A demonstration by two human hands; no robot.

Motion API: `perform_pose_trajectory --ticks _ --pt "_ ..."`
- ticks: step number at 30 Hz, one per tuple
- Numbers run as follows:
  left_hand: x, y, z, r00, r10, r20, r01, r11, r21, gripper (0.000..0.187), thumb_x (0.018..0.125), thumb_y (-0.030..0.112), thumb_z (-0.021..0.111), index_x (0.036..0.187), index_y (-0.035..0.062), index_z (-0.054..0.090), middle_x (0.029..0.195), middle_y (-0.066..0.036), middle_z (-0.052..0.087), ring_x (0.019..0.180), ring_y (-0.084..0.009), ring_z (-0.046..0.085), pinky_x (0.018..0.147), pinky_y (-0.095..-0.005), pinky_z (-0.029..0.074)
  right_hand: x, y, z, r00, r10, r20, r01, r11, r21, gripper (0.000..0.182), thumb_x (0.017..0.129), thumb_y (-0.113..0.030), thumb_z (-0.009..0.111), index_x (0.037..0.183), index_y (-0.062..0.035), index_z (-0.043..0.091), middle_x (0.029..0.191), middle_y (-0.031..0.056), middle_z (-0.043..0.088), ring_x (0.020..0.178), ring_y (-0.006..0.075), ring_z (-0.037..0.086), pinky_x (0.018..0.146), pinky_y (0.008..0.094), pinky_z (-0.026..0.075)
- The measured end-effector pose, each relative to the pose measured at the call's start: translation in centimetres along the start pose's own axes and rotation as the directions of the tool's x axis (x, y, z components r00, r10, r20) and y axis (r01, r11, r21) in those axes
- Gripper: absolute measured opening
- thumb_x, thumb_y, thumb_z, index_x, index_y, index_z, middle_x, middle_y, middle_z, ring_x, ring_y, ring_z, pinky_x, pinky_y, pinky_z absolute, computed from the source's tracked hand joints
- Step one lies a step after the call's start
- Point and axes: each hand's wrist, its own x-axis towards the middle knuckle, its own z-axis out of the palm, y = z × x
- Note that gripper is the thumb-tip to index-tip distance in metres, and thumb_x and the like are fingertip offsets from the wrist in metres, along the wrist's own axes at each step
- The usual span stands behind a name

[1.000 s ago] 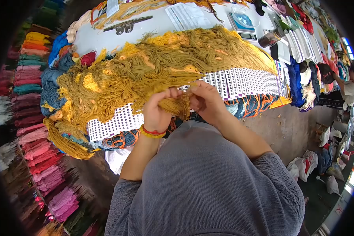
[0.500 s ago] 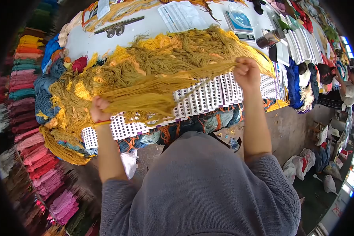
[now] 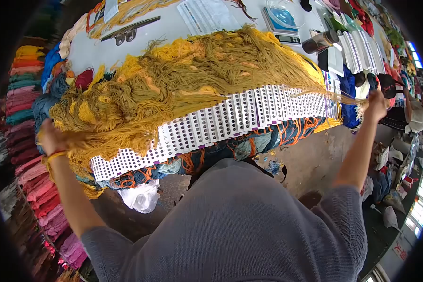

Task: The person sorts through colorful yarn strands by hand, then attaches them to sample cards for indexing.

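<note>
Both my arms are spread wide over the table's near edge. At the right, my right hand [image 3: 376, 107] is closed around the end of thin mustard-yellow yarn strands [image 3: 348, 99], which run left to the heap. On the far left my left hand [image 3: 52, 138] is smeared by motion but appears closed on a bunch of yellow yarn [image 3: 82, 140]. Between them lies a large tangled heap of olive, yellow and peach yarn [image 3: 197, 68]. White strips with rows of holes [image 3: 249, 110] lie along the near edge, partly covered by yarn at the left.
Toward the back are a metal clip bar [image 3: 129, 32], a printed sheet [image 3: 207, 18], a blue scale [image 3: 281, 21] and a dark bottle [image 3: 320, 41]. Coloured yarn stacks [image 3: 26, 101] stand at left. A white bag [image 3: 142, 195] is below the table edge. Another person [image 3: 416, 110] is at far right.
My hands have moved apart, the left going left and the right going right and slightly down. The yarn bundle stretched between them has left the middle, exposing more white strips.
</note>
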Motion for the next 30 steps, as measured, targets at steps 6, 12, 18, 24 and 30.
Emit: perform_pose_trajectory --ticks 6,12,18,24,30 --pt "-23.4 -8.4 19.2 0.257 -0.31 0.915 0.669 0.741 0.063 0.026 0.086 0.026 0.052 0.096 0.003 0.056 0.082 -0.005 0.057 0.071 -0.0151 0.056 0.067 -0.0252 0.046 -25.4 -1.5 15.8 0.622 0.359 0.696 -0.297 0.93 -0.215 0.016 0.083 -0.021 0.054 0.084 -0.0049 0.055 0.066 0.0023 0.053 0.059 0.0094 0.05 0.053 0.0238 0.041" --pt "-34.1 -13.8 28.1 0.262 -0.511 0.818 0.181 0.859 0.478 0.026 0.081 0.021 0.055 0.097 0.0 0.058 0.084 -0.006 0.063 0.072 -0.0144 0.061 0.05 -0.0245 0.044 -33.9 0.7 19.7 0.315 0.041 0.948 0.268 0.954 -0.131 0.014 0.081 -0.016 0.052 0.086 -0.0029 0.056 0.075 0.0156 0.058 0.069 0.0322 0.057 0.06 0.0363 0.045" --pt "-35.6 -15.6 30.6 0.407 -0.339 0.848 0.107 0.94 0.324 0.016 0.069 0.015 0.055 0.071 -0.0003 0.06 0.056 -0.009 0.056 0.051 -0.0205 0.054 0.052 -0.0324 0.042 -34.1 1.3 20.5 0.257 -0.048 0.965 0.497 0.863 -0.089 0.013 0.08 -0.014 0.049 0.086 -0.0026 0.054 0.077 0.016 0.058 0.071 0.0329 0.057 0.061 0.0382 0.046" --pt "-36.3 -14.9 30.7 0.523 -0.282 0.804 0.183 0.959 0.217 0.013 0.068 0.007 0.052 0.072 -0.0027 0.06 0.06 -0.008 0.058 0.055 -0.0188 0.053 0.053 -0.0305 0.041 -34.1 -0.2 20.9 0.097 0.062 0.993 0.763 0.636 -0.114 0.013 0.077 -0.009 0.047 0.088 -0.0025 0.042 0.073 0.0148 0.059 0.067 0.0296 0.059 0.055 0.0366 0.048" --pt "-36.3 -15.3 30.6 0.445 -0.368 0.816 0.398 0.898 0.187 0.012 0.069 0.003 0.052 0.074 -0.0036 0.06 0.061 -0.004 0.057 0.055 -0.0137 0.05 0.052 -0.0273 0.041 -34.4 -0.7 20.8 0.104 -0.011 0.995 0.796 0.6 -0.076 0.012 0.077 -0.01 0.047 0.084 -0.0032 0.041 0.065 0.012 0.058 0.057 0.0284 0.059 0.049 0.0367 0.047"
